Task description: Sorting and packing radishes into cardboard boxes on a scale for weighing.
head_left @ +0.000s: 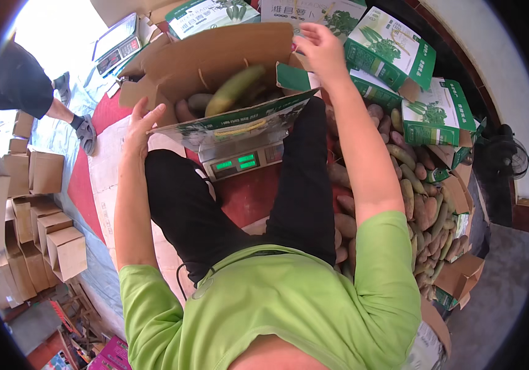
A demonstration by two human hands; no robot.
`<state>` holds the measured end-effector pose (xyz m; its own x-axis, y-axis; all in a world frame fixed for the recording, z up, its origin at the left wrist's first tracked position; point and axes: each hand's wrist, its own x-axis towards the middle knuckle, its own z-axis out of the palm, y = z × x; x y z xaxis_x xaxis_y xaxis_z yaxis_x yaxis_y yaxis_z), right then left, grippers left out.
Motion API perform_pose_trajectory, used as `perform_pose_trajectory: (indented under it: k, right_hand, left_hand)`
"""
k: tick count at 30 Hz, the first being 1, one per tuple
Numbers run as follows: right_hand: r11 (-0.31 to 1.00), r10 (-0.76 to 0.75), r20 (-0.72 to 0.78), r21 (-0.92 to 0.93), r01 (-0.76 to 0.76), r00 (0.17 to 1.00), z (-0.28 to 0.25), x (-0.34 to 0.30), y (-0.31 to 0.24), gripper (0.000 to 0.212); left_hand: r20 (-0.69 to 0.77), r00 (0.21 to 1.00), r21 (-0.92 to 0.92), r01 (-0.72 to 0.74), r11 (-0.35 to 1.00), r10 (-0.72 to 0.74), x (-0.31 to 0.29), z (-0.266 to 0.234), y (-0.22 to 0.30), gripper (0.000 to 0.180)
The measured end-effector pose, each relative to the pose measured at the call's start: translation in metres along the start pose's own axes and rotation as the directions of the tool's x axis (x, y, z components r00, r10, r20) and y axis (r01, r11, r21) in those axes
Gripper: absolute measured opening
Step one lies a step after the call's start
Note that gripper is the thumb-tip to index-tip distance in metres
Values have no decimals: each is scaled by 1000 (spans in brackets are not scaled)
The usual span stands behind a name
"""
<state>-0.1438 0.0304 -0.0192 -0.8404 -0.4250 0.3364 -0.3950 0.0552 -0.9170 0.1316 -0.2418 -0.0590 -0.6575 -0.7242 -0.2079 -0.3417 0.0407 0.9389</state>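
An open cardboard box (175, 61) sits tilted toward me on a digital scale (243, 163) with a lit green display, between my knees. Inside lie a long green radish (235, 91) and several reddish-brown, potato-shaped roots (184, 111), partly hidden by the printed near wall. My left hand (138, 126) is beside the box's near left corner, thumb and fingers spread, holding nothing. At the far right corner, my right hand (325, 54) is raised by the flaps, its fingers loosely bent and apart; whether the fingertips touch the cardboard I cannot tell.
A large heap of roots and green radishes (427, 209) lies to my right, beside green-and-white printed boxes (394, 46). Another scale (116, 46) stands at the far left. Plain brown boxes (64, 246) line the left. Another person's leg (61, 111) shows there. A black fan (508, 154) stands far right.
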Motion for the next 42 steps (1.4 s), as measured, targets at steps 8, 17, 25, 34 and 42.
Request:
perform_pose_trajectory:
  k: [8, 17, 25, 34, 42]
  right_hand:
    - [906, 424, -70, 39, -422, 903, -85, -84, 83, 28]
    - [862, 507, -33, 11, -507, 861, -100, -83, 106, 28]
    - [968, 166, 26, -193, -158, 986, -64, 21, 60, 34]
    - [640, -324, 345, -606, 472, 881, 7, 75, 36, 52]
    - [601, 1, 521, -683, 416, 854, 17, 87, 22, 22]
  left_hand:
    - [4, 1000, -66, 5, 998, -5, 4, -3, -3, 73]
    - [-210, 971, -63, -131, 989, 115, 1, 7, 7, 46]
    - [-90, 415, 535, -746, 395, 905, -30, 27, 39, 15]
    - [489, 445, 609, -790, 71, 750, -57, 72, 49, 19]
    - [477, 466, 609, -787, 103, 745, -56, 66, 48, 2]
